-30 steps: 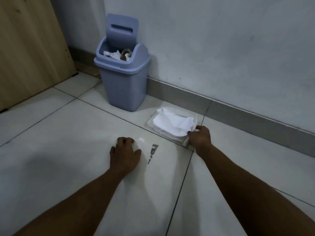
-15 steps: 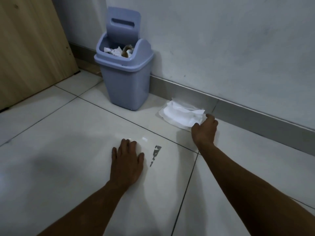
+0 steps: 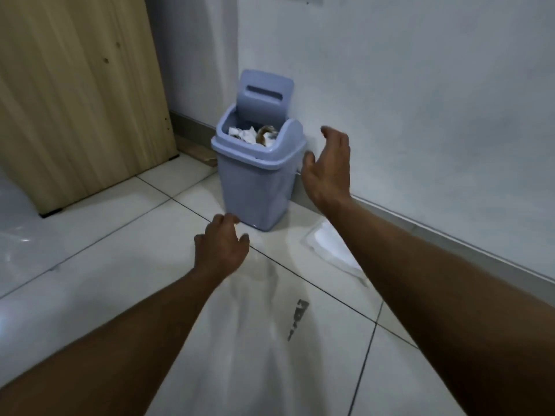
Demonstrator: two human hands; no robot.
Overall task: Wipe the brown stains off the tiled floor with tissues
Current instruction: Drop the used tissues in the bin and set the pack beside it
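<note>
While both hands are up off the floor with nothing in them, the tissue pack sits flat on the tiles right under the right forearm, partly hidden by it. It looks like a clear plastic wrapper with white tissue showing on top, kinda blurry here. Its long side runs roughly along the wall's baseboard, slanting from near the bin down toward the right.

The right hand is raised above the pack, fingers spread loose, just right of the blue bin. The left hand hovers lower with fingers curled but gripping nothing, just in front of the bin's base.

The stain is a thin dark streak below and right of the left hand, running mostly top to bottom. Crumpled tissues, some browned, fill the bin.
</note>
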